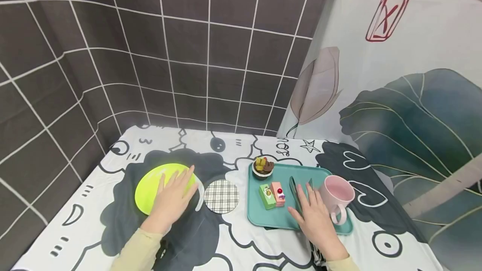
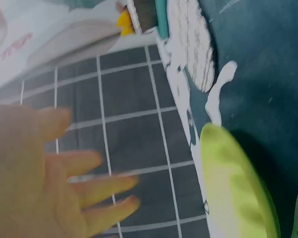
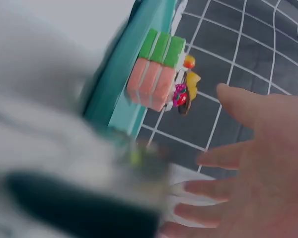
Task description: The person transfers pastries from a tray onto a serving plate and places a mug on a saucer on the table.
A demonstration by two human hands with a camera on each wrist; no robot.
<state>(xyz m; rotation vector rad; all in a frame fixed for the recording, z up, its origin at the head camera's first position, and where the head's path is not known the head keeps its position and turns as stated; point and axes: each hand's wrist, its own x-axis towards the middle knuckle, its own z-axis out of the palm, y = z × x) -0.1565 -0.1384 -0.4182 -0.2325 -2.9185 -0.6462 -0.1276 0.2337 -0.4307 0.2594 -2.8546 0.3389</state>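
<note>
My left hand (image 1: pixel 171 198) is over the yellow-green plate (image 1: pixel 144 191), fingers spread and holding nothing. In the left wrist view that hand (image 2: pixel 64 173) appears with the plate (image 2: pixel 233 188) off to its side. My right hand (image 1: pixel 314 218) is above the teal tray (image 1: pixel 271 219), its fingers extended. Beneath its fingers lie what look like dark metal tongs (image 1: pixel 294 189), partly hidden by the hand. Beside the hand, a pink mug (image 1: pixel 339 193) stands at the tray's right end. Green cake (image 1: pixel 267 198) and pink cake (image 1: pixel 278 195) pieces sit side by side on the tray.
A cupcake (image 1: pixel 262 168) with yellow and brown topping occupies the tray's far left corner. Between plate and tray lies a round checked coaster (image 1: pixel 221 196). A patterned cloth (image 1: pixel 241 250) covers the table, with a dark gridded curtain (image 1: pixel 188 45) behind it.
</note>
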